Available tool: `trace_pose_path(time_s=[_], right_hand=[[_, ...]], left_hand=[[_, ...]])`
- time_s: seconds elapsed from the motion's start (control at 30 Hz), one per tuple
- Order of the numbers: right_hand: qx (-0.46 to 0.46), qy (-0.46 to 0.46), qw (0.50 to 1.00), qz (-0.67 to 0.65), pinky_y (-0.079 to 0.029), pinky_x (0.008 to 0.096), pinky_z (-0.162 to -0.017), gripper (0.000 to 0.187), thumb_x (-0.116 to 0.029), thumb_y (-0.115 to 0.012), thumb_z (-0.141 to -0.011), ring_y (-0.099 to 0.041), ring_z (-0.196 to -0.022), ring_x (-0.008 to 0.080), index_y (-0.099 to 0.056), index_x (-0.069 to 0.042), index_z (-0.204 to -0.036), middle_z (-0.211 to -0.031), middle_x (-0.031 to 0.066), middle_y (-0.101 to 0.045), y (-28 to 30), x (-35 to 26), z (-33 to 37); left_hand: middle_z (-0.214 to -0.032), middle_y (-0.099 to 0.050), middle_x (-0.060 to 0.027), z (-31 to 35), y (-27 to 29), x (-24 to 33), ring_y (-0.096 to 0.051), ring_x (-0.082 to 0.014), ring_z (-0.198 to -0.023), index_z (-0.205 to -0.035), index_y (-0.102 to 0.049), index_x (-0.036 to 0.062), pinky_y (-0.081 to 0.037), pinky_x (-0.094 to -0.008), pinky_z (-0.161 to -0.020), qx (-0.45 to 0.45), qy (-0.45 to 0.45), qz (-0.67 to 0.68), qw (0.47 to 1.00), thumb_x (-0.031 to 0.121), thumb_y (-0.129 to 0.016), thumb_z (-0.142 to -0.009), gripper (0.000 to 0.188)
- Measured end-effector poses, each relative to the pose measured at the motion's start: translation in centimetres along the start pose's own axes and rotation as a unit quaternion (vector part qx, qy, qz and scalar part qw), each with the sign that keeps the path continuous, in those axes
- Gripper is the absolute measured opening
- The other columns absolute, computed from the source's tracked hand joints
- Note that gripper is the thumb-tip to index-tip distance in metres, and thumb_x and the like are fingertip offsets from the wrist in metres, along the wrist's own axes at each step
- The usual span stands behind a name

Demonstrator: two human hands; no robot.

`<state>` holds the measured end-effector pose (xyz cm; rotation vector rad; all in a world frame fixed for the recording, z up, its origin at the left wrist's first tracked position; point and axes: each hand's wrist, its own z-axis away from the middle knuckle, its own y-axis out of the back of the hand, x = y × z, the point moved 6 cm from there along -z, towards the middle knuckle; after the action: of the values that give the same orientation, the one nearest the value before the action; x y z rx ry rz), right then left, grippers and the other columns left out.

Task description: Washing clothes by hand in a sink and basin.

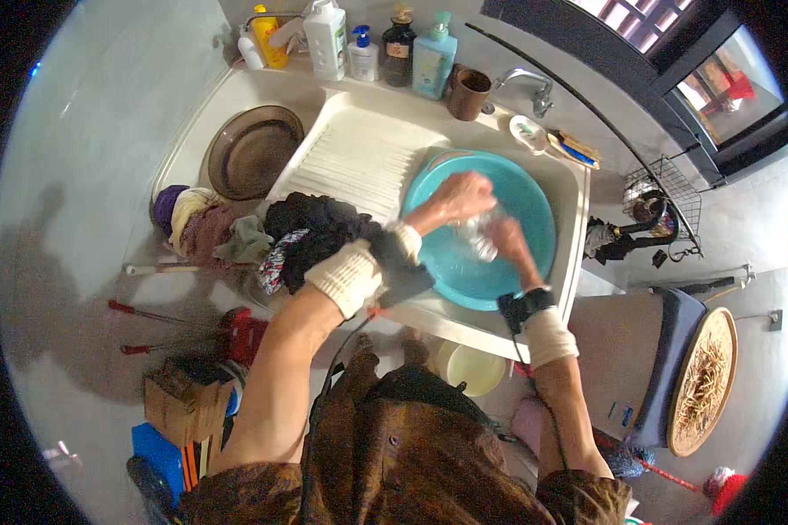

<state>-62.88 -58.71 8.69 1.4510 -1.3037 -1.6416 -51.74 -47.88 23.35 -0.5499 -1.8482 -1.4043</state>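
Both forearms reach forward and slant inward over the round, smooth blue basin, bringing the hands close together above its middle. The left hand is bent at the wrist, knuckles up, fingers curled in; I cannot tell whether it grips anything. The right hand sits lower and just beside it, blurred, its fingers at the edge of a pale, crumpled, shiny thing; whether they grasp it I cannot tell. That thing lies between and below the hands, inside the basin's rim. Ribbed, cream-coloured knit cuffs and dark straps wrap both wrists. The basin stands in a glossy cream sink with a ridged draining board. Left of it, beside the left forearm, soft black clothes lie in a rumpled heap.
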Motion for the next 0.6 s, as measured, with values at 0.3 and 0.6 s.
trace_pose_path(time_s=[0.3, 0.6], right_hand=[[-0.121, -0.111, 0.907, -0.388, -0.048, 0.0273, -0.063, 0.017, -0.013, -0.057, -0.073, -0.06, -0.065, 0.0154, -0.064, 0.001, -0.08, -0.069, 0.0082, -0.062, 6.4, -5.4, 0.4], [0.17, 0.14, 0.911, -0.348, -0.048, 0.0432, -0.078, 0.024, -0.019, -0.051, -0.083, -0.06, -0.082, 0.0302, -0.056, 0.002, -0.095, -0.092, 0.015, -0.059, 39.4, -17.0, -0.3]], left_hand=[[-0.092, -0.06, -0.0174, 6.1, -5.3, -8.8, -0.057, -0.0312, -0.088, -0.113, -0.05, 0.0037, -0.044, -0.0356, -0.081, -0.06, 0.176, 0.102, 0.977, 0.027, -0.07, -0.056, 0.065], [-0.11, -0.047, -0.0192, -2.7, -6.9, -7.8, -0.04, -0.0298, -0.105, -0.121, -0.038, 0.0081, -0.036, -0.0369, -0.089, 0.13, 0.037, 0.091, 0.987, 0.03, -0.076, -0.053, 0.08]])
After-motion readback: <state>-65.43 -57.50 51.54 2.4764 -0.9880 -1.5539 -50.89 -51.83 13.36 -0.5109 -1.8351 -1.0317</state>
